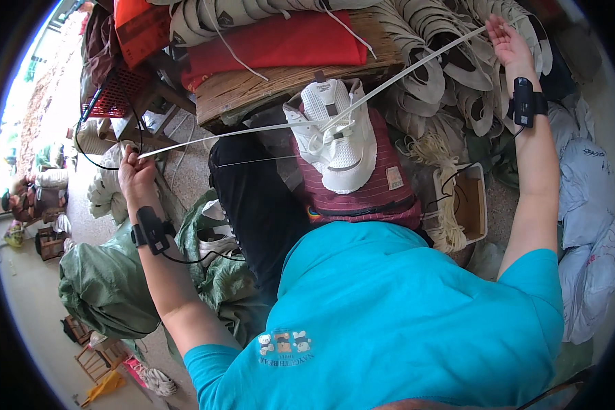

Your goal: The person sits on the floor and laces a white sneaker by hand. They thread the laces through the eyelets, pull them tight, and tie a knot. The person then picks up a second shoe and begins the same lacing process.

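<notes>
A white shoe upper (348, 167) rests on a maroon striped cloth (396, 195) over my lap, its toe pointing toward me. White shoelace (424, 63) runs from the upper's eyelet area out to both sides and is pulled taut. My left hand (138, 176), raised far to the left, pinches one end between its fingers. At the upper right, my right hand (508, 44) holds the other end at its fingertips, with the palm partly showing. Both arms are spread wide, and each wrist wears a black strapped device.
Beyond the upper stands a wooden bench (253, 92) with red cloth (287, 55) and a row of shoe uppers. More stacked uppers (451, 68) lie at right. Bundled laces (444, 198) hang by a small tray (473, 205). Green sacks (109, 287) sit at left, white sacks (584, 205) at right.
</notes>
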### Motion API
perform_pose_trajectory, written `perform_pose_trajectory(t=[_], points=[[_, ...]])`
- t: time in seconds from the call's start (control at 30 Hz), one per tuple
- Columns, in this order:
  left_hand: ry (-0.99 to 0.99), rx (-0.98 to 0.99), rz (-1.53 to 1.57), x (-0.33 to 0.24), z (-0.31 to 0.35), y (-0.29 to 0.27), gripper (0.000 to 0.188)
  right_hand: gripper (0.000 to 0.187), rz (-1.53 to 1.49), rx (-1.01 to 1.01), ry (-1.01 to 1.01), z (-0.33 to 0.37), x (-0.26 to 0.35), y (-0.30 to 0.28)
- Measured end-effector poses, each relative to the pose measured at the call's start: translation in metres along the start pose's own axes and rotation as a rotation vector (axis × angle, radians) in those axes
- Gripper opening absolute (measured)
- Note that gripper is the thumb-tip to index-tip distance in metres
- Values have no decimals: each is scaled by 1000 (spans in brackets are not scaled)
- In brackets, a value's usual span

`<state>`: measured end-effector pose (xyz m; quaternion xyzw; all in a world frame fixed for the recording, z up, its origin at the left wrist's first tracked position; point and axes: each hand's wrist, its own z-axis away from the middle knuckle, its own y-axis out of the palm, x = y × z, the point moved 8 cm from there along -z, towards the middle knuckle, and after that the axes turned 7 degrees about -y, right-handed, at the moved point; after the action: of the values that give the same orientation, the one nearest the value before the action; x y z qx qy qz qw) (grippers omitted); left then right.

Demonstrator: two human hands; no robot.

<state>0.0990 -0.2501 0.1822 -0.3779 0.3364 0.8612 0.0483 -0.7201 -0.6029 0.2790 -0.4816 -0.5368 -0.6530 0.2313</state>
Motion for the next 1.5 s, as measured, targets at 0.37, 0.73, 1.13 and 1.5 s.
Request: perform_pose_trajectory(t=[0.37,0.73,1.13,1.5], points=[[109,136,-215,13,13,36,15,22,485,329,-374,37,43,8],[-6,403,-274,71,50,91,23,14,904,1518,-616,325,-104,158],[-250,455,-23,53,48,48,17,15,769,1345,-1456,367,-76,154],[-52,333,0,-10,22,14,23,19,667,807,33,219,-108,69]])
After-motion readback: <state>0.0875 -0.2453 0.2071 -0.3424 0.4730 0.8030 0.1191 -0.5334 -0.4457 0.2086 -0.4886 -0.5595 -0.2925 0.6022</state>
